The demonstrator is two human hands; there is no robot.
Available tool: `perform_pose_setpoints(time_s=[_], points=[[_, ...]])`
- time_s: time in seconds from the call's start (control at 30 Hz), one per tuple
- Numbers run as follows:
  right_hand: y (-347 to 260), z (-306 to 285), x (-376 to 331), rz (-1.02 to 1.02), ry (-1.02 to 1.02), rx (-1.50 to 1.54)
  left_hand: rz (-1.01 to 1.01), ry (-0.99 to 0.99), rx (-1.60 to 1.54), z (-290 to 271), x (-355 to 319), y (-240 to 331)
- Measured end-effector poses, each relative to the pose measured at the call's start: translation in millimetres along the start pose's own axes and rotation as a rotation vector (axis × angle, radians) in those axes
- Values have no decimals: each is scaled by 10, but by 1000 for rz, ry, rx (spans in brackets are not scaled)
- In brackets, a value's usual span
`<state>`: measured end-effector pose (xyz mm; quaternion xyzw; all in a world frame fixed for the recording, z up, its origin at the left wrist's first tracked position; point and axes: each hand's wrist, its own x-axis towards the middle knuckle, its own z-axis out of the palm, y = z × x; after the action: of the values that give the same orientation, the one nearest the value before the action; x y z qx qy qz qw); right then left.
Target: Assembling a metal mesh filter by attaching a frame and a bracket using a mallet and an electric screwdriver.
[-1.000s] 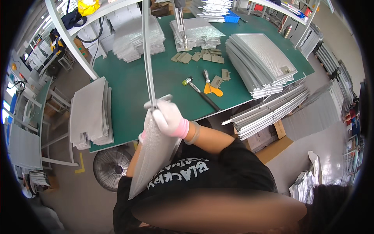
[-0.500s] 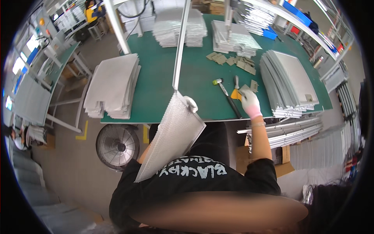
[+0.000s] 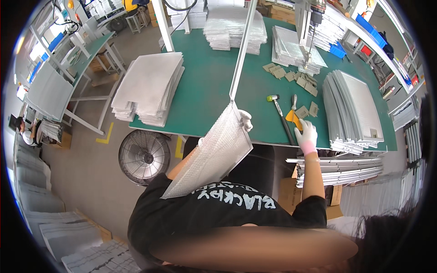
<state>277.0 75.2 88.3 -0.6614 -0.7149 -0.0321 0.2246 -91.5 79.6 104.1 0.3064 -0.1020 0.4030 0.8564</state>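
My left hand (image 3: 246, 121) wears a white glove and is closed around the edge of a silver mesh panel (image 3: 211, 148), which hangs tilted in front of my body. From the panel's upper corner a long thin metal strip (image 3: 241, 54) rises toward the far side. Over the bench's near edge is my right hand (image 3: 307, 136), also gloved, thumb and fingers apart. Its fingertips reach the near end of a yellow tool with a metallic handle (image 3: 293, 117); contact is unclear. Two small greyish plates (image 3: 302, 112) lie just beyond, and a green-headed hammer (image 3: 281, 117) lies to the left.
Stacks of silver panels stand on the green bench (image 3: 205, 77): left (image 3: 148, 86), far middle (image 3: 234, 29) and right (image 3: 353, 109). Several small plates (image 3: 298, 79) lie beneath a hanging driver (image 3: 314, 27). A round fan (image 3: 144, 157) stands on the floor at left; metal strips (image 3: 339, 168) lie below right.
My right hand has drawn back from the small plate toward the near edge, uncovering it, and is now by the yellow tool. My left hand still holds the panel. The whole view has shifted.
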Motion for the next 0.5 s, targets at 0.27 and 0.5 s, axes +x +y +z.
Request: perform_pose_setpoints(time_s=[0.27, 0.5], points=[[129, 41, 509, 276, -359, 22, 128, -4, 106, 66, 78, -24], [381, -39, 528, 472, -574, 416, 140, 1, 34, 53, 88, -60]])
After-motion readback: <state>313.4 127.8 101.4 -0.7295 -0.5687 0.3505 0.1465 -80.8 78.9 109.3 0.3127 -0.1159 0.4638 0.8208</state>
